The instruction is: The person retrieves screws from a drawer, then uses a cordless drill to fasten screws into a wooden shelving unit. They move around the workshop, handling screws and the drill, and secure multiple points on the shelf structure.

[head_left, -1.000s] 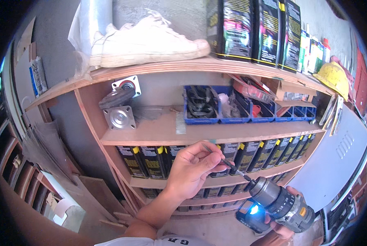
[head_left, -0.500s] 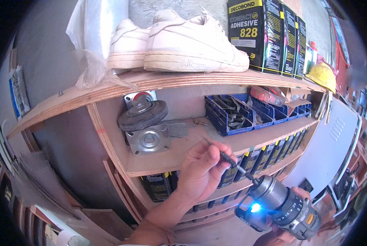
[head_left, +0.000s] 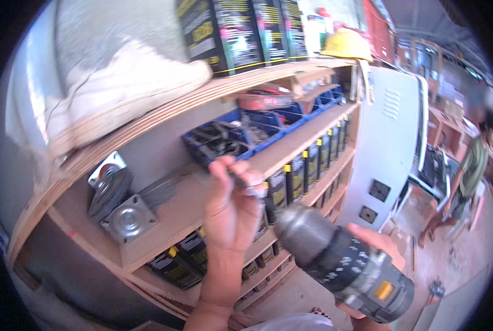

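The right-hand grip [head_left: 384, 246] is closed around a black-and-grey power drill [head_left: 343, 270], located between 4 and 5 o'clock from the view centre with its chuck [head_left: 307, 233] aimed toward 10 o'clock; the left-hand grip [head_left: 232, 212], at 6 o'clock near the centre, pinches a slim dark bit [head_left: 270, 211] ahead of the chuck, although blur obscures the exact contact. Beyond them, a wooden shelf unit [head_left: 172, 215] carries blue bins [head_left: 264, 143] at 12 to 1 o'clock from the left-hand grip and a caster wheel [head_left: 110, 194] at 9 o'clock.
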Motion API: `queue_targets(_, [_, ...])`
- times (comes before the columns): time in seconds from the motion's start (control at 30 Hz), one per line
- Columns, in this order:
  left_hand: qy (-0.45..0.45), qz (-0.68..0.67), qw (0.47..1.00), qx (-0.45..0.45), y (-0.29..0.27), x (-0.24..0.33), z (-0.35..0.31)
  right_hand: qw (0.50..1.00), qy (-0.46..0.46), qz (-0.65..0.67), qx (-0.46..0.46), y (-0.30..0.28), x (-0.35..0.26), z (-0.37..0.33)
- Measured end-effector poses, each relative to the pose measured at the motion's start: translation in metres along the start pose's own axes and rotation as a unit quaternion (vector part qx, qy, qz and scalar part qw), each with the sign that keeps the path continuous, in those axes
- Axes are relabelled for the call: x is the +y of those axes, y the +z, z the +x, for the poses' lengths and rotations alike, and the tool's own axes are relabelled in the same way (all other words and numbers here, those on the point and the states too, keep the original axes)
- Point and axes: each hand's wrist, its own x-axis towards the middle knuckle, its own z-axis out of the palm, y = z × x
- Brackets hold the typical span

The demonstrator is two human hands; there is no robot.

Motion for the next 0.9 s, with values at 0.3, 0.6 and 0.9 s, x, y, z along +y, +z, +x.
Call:
queue_targets(0.3, [-0.034, -0.091, 0.995, -0.005, -0.008, -0.002, 0.007, 0.993, -0.079, -0.014, -0.082, -0.021, -0.003, 0.031])
queue_targets(0.6, [0.082, 0.333, 0.933, 0.113, 0.004, -0.029, 0.064, 0.986, -0.117, -0.122, -0.012, -0.023, 0.004, 0.064])
queue_targets(0.9, [0.093, 0.315, 0.928, 0.178, 0.002, -0.053, 0.101, 0.985, -0.169, -0.014, -0.040, -0.020, 0.023, 0.090])
